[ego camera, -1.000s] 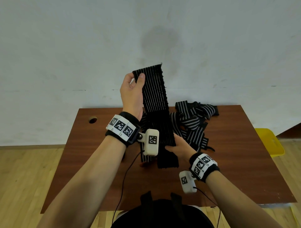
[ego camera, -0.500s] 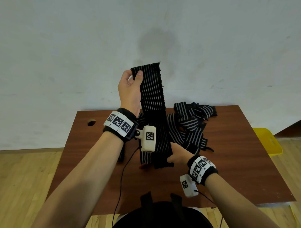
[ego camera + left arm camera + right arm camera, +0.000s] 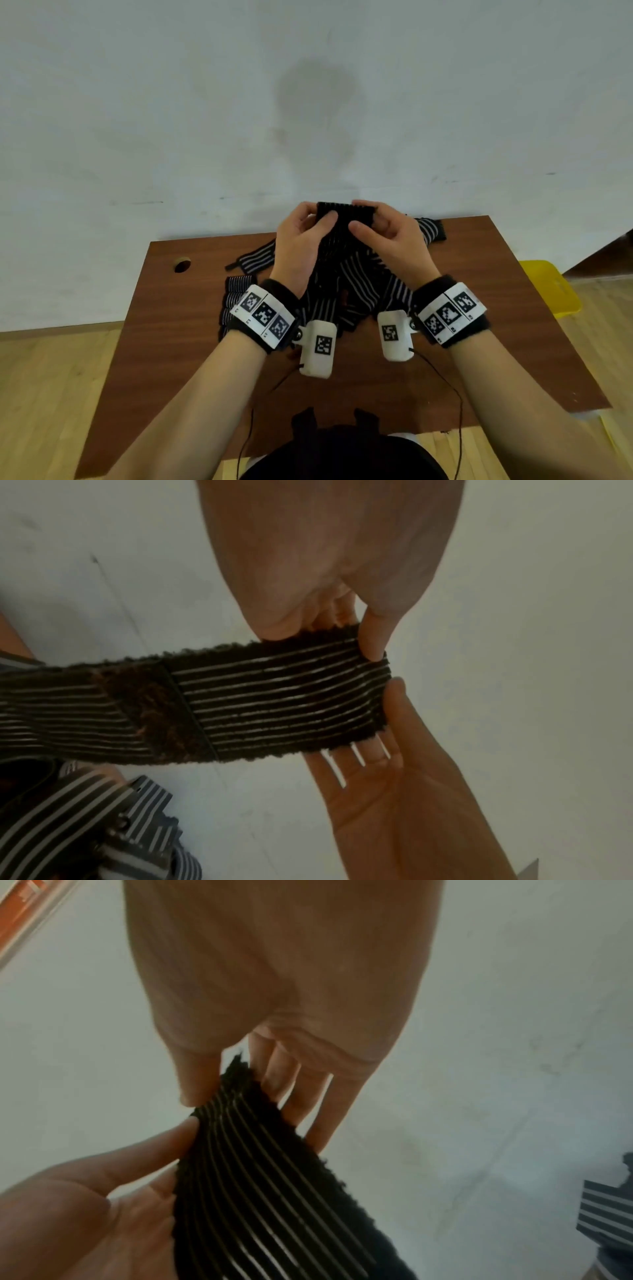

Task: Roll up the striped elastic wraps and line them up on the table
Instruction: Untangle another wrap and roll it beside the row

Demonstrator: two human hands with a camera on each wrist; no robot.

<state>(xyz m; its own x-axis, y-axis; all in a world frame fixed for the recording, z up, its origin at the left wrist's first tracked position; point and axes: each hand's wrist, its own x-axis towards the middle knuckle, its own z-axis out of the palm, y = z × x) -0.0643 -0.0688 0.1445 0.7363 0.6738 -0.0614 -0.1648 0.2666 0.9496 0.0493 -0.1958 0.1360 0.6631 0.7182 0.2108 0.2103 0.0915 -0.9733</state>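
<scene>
Both hands (image 3: 349, 240) now pinch one wrap (image 3: 344, 214).

Both forearms are stretched forward and angled inward, so that the two hands are brought close together at the far middle of the scene. The left hand (image 3: 301, 236) is raised with its thumb laid across the near face of the held wrap (image 3: 344, 214) and its fingers curled behind. The right hand (image 3: 390, 236) is held likewise, with thumb in front and fingers behind, the same end being pinched.
</scene>
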